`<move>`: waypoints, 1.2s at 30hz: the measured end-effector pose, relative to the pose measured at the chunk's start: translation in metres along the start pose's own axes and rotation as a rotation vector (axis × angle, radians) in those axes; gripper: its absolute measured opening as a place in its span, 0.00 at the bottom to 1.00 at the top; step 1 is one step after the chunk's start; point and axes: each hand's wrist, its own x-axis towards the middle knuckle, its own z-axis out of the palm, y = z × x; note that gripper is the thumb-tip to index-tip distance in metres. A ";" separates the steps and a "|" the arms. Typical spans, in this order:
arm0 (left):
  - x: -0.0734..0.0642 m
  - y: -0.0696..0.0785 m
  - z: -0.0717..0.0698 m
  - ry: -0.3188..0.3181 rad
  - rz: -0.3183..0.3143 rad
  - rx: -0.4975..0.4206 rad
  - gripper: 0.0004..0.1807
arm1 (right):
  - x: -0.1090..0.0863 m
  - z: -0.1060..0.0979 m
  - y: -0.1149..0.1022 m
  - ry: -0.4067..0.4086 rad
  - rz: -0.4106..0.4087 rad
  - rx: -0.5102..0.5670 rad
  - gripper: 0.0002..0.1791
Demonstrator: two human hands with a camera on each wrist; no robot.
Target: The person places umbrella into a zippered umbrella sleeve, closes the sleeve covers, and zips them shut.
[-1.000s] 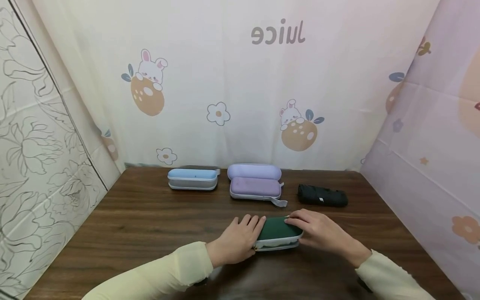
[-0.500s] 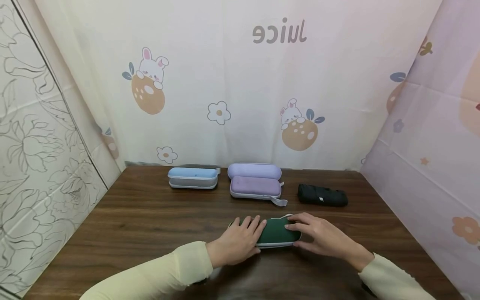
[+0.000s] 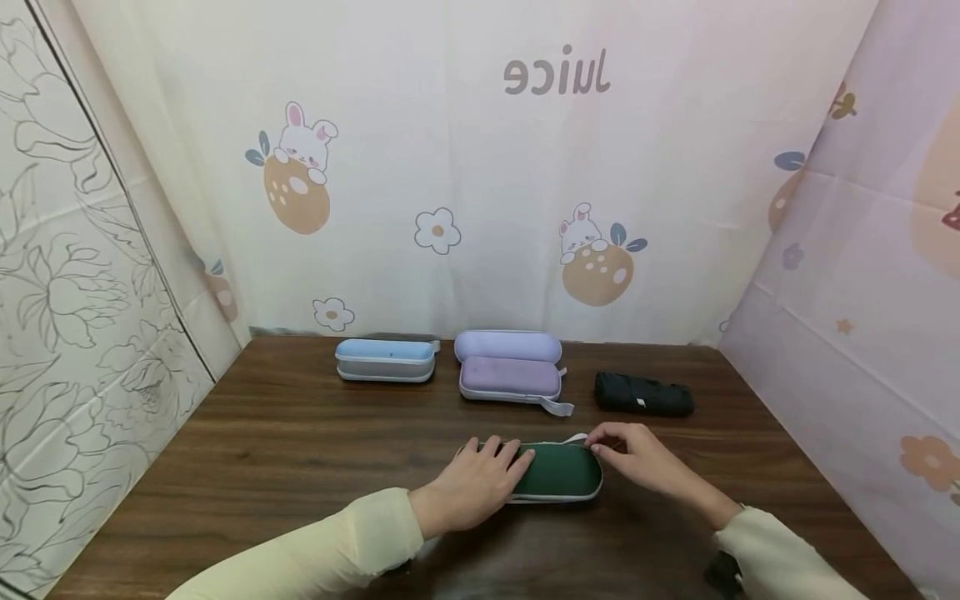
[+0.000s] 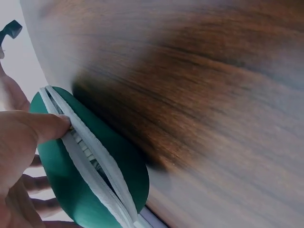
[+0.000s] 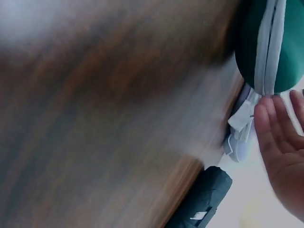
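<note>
A green zippered case with pale zipper tape lies on the table in front of me. My left hand grips its left part, fingers spread over the lid. In the left wrist view the thumb presses on the zipper edge, where a gap between the two tapes shows some of the inside. My right hand is at the back right corner, thumb and forefinger pinched together at the zipper, beside a light strap. The pull itself is hidden by the fingers. From the right wrist, the tapes at that end lie close together.
Behind, to the left, sits a blue and grey case. Two purple cases, a lilac one and a darker one with a strap, lie at the back middle. A black rolled bundle rests to their right. A printed curtain hangs behind the table.
The case's lid has come down flatter, and the front gap has narrowed. My right hand has shifted from the lid's right end to the back right corner. The left hand stays in place.
</note>
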 end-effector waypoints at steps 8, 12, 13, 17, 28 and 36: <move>-0.003 -0.005 -0.003 0.025 0.043 -0.039 0.36 | 0.012 0.000 0.006 -0.057 0.025 -0.042 0.08; -0.002 -0.007 -0.002 0.030 0.050 -0.069 0.37 | 0.017 0.002 0.003 -0.059 -0.015 -0.053 0.08; -0.002 -0.007 -0.002 0.035 0.050 -0.073 0.37 | 0.017 0.003 0.001 -0.037 -0.025 -0.084 0.07; 0.000 -0.007 0.000 0.061 0.052 -0.077 0.37 | 0.018 0.009 -0.014 0.138 -0.109 -0.260 0.05; 0.005 -0.050 0.010 -0.081 -0.020 -0.604 0.28 | 0.025 0.032 -0.046 -0.094 -0.311 -0.469 0.28; 0.022 -0.090 0.034 -0.287 -0.054 -1.167 0.22 | 0.027 0.032 -0.045 -0.109 -0.289 -0.470 0.28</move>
